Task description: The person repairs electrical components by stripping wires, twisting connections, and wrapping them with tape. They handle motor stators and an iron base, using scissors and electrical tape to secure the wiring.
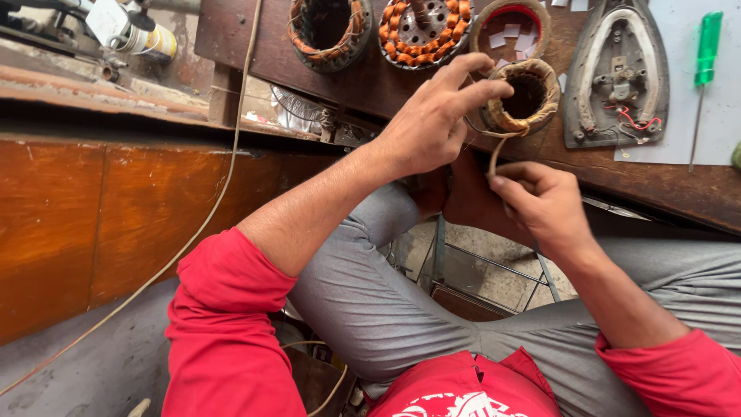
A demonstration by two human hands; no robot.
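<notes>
My left hand reaches to a small round motor stator wrapped in brownish tape, fingers curled on its rim at the front edge of the wooden workbench. My right hand sits just below it, pinching a pale cord that runs up to the stator. Both sleeves are red, and my grey-trousered legs lie below.
On the bench stand a wound stator, a copper-coiled stator, a round tin with paper pieces, an upturned iron base and a green screwdriver. A long cable crosses a wooden panel at left. A metal stool frame shows under my legs.
</notes>
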